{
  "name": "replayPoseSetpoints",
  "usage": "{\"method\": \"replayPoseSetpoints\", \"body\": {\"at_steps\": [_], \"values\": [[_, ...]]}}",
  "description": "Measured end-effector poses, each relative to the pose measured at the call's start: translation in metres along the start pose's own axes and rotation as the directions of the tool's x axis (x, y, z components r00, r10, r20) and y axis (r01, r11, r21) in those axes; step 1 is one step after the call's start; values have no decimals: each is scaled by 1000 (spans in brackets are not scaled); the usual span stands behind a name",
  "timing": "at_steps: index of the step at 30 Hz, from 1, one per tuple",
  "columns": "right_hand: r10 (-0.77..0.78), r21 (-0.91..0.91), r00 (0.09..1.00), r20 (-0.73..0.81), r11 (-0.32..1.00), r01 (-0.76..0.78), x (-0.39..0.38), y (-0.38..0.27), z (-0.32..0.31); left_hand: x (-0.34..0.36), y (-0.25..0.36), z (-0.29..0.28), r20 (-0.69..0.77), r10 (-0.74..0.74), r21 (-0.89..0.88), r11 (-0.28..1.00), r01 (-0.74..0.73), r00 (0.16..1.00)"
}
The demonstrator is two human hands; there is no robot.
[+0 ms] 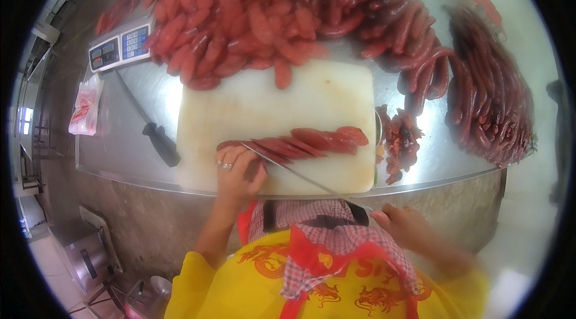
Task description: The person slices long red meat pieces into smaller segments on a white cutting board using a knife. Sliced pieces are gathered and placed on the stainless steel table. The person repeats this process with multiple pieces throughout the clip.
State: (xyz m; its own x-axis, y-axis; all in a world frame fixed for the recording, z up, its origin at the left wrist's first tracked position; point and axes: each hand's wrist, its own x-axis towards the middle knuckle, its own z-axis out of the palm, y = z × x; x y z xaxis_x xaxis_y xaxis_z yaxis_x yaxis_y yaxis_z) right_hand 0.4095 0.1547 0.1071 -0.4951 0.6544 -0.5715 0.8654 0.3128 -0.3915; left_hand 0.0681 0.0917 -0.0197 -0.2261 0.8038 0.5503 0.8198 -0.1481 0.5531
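On the white cutting board (270, 97), a red sausage (288, 145) lies in slanted slices near the board's front edge. My left hand (237, 169), a ring on one finger, presses its curled fingers onto the sausage's left end. A long knife (300, 176) runs from beside those fingertips, across the sausage's near side, and out past the board's edge. My right hand (399, 223) is closed round the knife's handle end, off the table's front; the handle is mostly hidden.
Piled sausage slices (234, 19) cover the board's far side. Whole sausages (384, 13) and a long bundle (489, 85) lie at right, with small trimmings (402, 142) beside the board. At left are a second knife (159, 139), a scale (120, 43) and plastic bags (87, 106).
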Motion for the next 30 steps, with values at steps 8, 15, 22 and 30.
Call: {"method": "replayPoseSetpoints", "body": {"at_steps": [8,15,22,30], "values": [[-553,-228,821,-139,825,517,134,-67,59,-3,-1,0,-9,12,-1,1000,-12,1000],[-41,-24,999,21,999,42,54,-41,12,-6,3,-2,-84,-87,76,993,93,993],[-57,159,998,23,986,53,30,-28,9,-1,-1,-4,-51,-91,32,995,92,995],[-310,69,951,3,949,309,140,-83,50,-10,-4,-3,-126,-131,1,991,132,983]]}}
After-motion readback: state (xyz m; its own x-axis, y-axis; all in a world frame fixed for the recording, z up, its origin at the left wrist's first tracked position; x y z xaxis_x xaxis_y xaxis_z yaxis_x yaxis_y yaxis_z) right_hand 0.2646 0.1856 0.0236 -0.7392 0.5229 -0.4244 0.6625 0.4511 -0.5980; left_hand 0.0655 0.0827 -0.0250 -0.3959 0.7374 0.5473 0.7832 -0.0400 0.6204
